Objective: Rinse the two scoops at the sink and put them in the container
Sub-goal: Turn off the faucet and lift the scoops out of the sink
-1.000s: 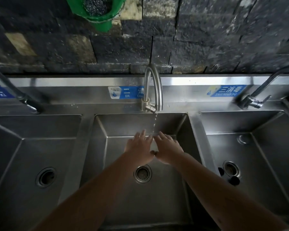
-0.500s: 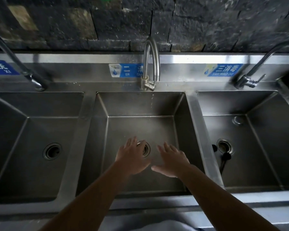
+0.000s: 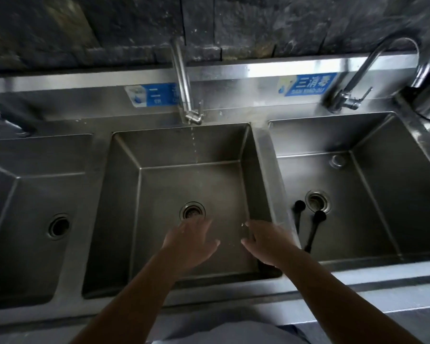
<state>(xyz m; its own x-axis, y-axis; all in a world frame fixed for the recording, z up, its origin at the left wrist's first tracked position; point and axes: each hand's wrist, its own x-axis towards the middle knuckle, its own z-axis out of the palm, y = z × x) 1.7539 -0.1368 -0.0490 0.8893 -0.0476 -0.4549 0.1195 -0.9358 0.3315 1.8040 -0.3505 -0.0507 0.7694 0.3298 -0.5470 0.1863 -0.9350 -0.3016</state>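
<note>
- Our left hand and right hand hover spread wide and empty over the middle basin.
- Two black scoops lie just right of our right hand, in the next basin, beside its drain.

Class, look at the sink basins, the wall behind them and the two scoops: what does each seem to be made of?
Sink basins: probably stainless steel, brushed finish, grey sheen with soft reflections.
Wall: seemingly dark, rough stone or brick blocks, with visible joints.
Two scoops, lying in the right basin: black and matte, possibly plastic; too blurred to be sure.
</note>
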